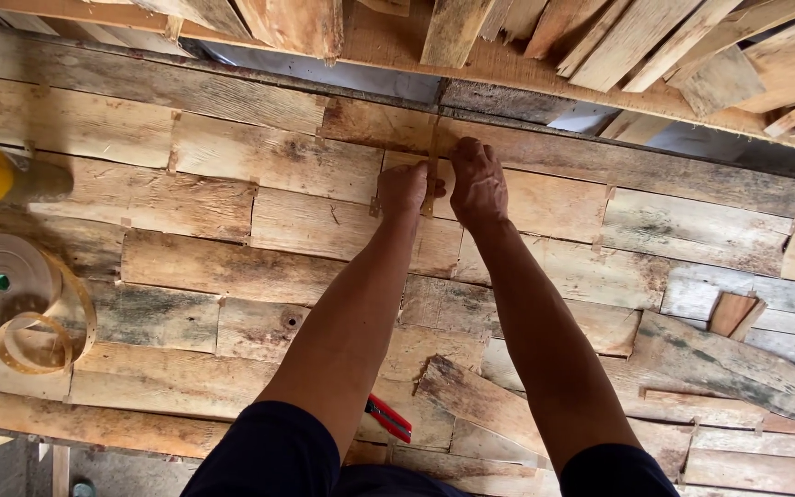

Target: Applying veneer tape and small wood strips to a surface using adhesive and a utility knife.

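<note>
1. Where the tape strip crosses a seam in the veneer sheets, it lies between both hands.
2. Left hand and right hand press fingertips onto it; neither closes around anything.
3. Risk: uneven pressure could wrinkle the strip or shift 1 sheet.

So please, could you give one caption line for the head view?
Both hands, left and right, press a thin tape strip onto patched veneer sheets.

Woodworking shop, patchwork veneer sheet, stacked wood offcuts, tape roll
</note>
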